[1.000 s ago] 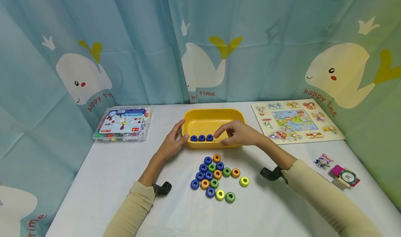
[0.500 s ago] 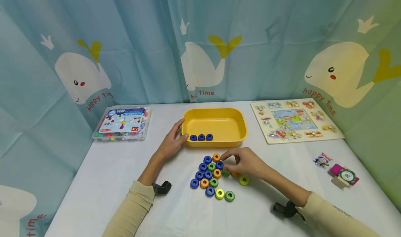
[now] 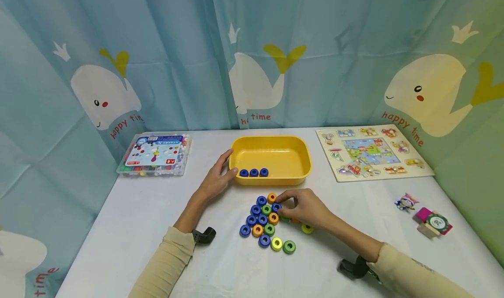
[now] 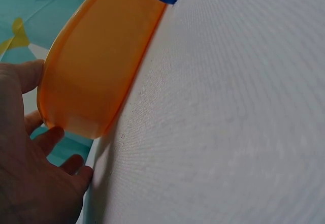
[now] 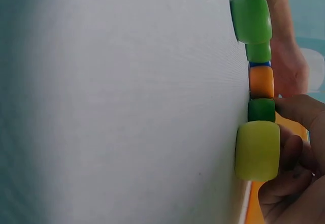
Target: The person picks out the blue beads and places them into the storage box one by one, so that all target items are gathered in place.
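Note:
My left hand [image 3: 214, 180] holds the left end of a yellow plastic tray [image 3: 271, 181], thumb at the near corner and fingers along the outer wall. The left wrist view shows the fingertips against that end of the tray. Three blue beads [image 3: 253, 173] stand in a row inside, along the near wall. In front of the tray, my right hand [image 3: 309, 208] pinches a blue bead [image 3: 277, 208] between thumb and index finger at the pile's right side. Blue, orange, green and yellow-green beads lie around it; the hand partly hides a few, including a yellow-green bead [image 3: 307, 229].
A clear case [image 3: 154, 156] of small coloured parts lies at the back left. To the tray's right is a wooden picture puzzle board [image 3: 374, 152]. Further right sit a small figurine [image 3: 405, 201] and stacked blocks with a round "20" piece [image 3: 437, 222]. A printed curtain [image 3: 189, 70] hangs behind.
My right hand has come back from above the tray to the bead pile and closed thumb and index finger about a blue bead. My left hand stays at the tray.

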### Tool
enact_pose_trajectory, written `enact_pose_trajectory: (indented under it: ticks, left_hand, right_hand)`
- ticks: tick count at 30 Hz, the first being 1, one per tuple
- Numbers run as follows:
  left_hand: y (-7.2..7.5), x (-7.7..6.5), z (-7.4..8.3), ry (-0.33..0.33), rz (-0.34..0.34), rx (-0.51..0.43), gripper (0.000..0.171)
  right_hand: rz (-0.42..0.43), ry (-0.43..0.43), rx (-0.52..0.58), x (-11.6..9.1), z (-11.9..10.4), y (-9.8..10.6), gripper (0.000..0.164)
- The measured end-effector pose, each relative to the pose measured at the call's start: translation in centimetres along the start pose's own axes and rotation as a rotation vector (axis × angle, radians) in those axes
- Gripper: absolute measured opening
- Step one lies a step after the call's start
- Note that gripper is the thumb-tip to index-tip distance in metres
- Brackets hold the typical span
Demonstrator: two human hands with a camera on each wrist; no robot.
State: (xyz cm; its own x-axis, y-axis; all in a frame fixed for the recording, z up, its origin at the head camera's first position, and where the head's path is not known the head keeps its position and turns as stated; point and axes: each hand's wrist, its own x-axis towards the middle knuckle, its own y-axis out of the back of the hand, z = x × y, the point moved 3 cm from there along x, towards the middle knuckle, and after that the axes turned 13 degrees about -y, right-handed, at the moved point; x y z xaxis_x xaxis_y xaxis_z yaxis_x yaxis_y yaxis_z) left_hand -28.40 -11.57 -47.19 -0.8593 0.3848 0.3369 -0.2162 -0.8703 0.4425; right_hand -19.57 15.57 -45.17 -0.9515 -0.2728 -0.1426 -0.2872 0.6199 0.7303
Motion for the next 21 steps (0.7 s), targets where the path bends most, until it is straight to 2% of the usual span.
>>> enact_pose_trajectory:
  ticks: [11,21]
  left_hand:
    - [-0.01,0.01,-0.08,-0.009,0.0,0.002,0.064]
    - [-0.05,0.01,-0.18,-0.017,0.0,-0.003,0.064]
  right_hand:
    - [0.013,-0.055,-0.022,0.32,-0.38,-0.43,0.024]
    - [0.022,-0.034,-0.029,0.31,-0.45,-0.21,0.023]
